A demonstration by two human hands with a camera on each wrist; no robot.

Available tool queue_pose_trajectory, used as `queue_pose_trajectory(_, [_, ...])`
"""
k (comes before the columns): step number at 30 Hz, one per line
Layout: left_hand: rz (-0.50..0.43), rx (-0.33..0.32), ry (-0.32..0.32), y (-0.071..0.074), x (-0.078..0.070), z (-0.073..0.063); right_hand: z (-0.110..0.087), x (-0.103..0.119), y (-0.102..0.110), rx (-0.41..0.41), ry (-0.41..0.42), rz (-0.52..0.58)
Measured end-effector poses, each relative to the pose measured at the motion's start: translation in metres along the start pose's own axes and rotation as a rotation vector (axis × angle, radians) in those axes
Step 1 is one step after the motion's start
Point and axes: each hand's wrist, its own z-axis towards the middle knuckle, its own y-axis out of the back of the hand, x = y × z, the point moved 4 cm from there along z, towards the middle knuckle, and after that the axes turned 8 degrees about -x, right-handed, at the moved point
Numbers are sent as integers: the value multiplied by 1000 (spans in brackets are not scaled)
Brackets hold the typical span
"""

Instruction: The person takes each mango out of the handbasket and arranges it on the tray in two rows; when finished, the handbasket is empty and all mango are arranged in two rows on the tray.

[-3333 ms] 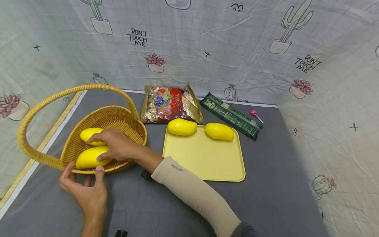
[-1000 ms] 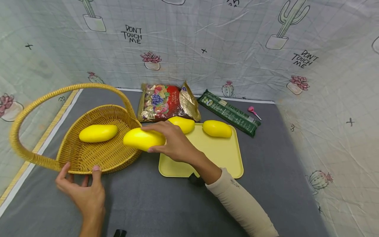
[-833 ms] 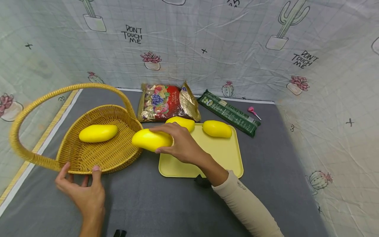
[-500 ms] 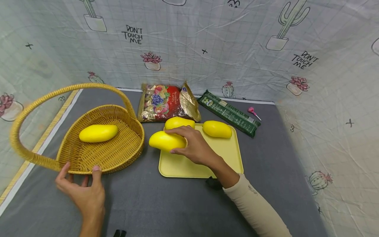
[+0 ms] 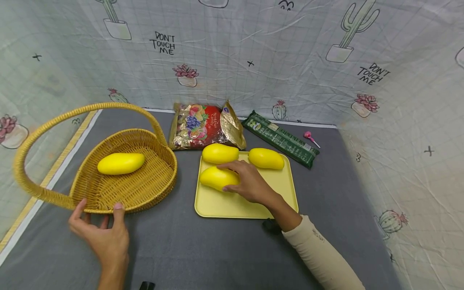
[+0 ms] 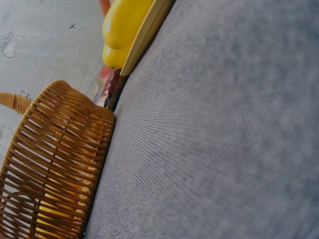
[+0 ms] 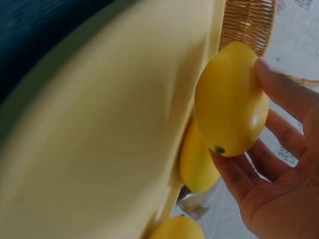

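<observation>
My right hand (image 5: 250, 183) holds a yellow mango (image 5: 217, 178) between thumb and fingers, low over the left part of the pale yellow tray (image 5: 232, 207). In the right wrist view the mango (image 7: 232, 99) shows its green stem end, with the fingers wrapped along its far side. Two more mangoes lie along the tray's back edge, a left one (image 5: 220, 153) and a right one (image 5: 266, 158). With thumb and index finger on the near rim, my left hand (image 5: 105, 237) grips the wicker basket (image 5: 145, 189). Inside the basket lies one mango (image 5: 121, 163).
Behind the tray lie a red and gold candy bag (image 5: 203, 125) and a long green packet (image 5: 280, 139). A pink lollipop (image 5: 308, 135) is at the back right. The basket's tall handle (image 5: 25, 151) arches up on the left. A patterned cloth (image 5: 253, 80) hangs behind the table.
My right hand has lifted a mango out of the basket, carried it right, and lowered it to the tray. My left hand keeps its grip on the basket rim.
</observation>
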Motion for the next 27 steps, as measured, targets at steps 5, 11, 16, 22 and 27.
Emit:
queue_pose_trajectory(5, [2,0,-2,1,-1,0,1,-5,-4,11,-6,16])
queue_pose_trajectory(11, [7,4,9,1,0,0,4,-5,-8,26,-7,7])
queue_pose_trajectory(16, [12,4,6,0,0,-1,5,-5,-9,33,-4,-22])
queue_pose_trajectory(22, [12,4,-12,-1,0,-1,6,4,-4,-19,15,-57])
queue_pose_trajectory(27, [-8,-3,2,1,1,0,13,23,0,-60,59,-20])
